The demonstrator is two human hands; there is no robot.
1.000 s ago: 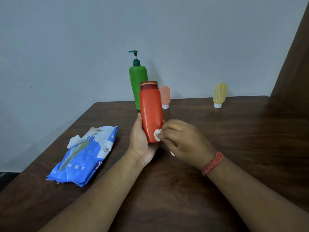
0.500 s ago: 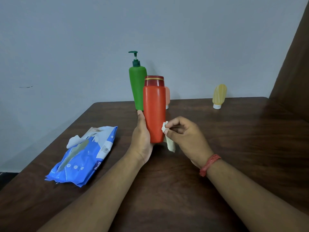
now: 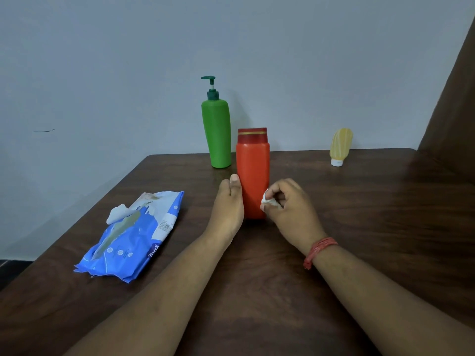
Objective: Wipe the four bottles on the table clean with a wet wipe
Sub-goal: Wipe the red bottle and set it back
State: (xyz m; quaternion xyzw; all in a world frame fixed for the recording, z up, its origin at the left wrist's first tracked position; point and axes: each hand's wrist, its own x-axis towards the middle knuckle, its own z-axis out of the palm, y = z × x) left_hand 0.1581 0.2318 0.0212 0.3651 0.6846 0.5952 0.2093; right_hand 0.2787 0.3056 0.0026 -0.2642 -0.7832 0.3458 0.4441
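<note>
A dark wooden table fills the lower half of the frame, meeting a pale grey wall that takes up the upper half. At lower left of the table lies a blue pack of wet wipes, its flap peeled up with a white wipe poking out at the top.

A tall green pump bottle stands upright at the far edge of the table, just above centre of the frame. Just in front of it and slightly to its right, in the centre of the frame, an orange bottle with a red cap stands upright on the table.

The left hand wraps round the left side of the orange bottle low down, thumb lying up along its front and the fingers out of sight behind it. The right hand is curled on the bottle's lower right side, its fingertips pinching a small bunched white wipe that touches the bottle. A red thread band circles the right wrist.

At upper right, well apart from the others, a small yellow bottle stands on its white cap near the far edge.
</note>
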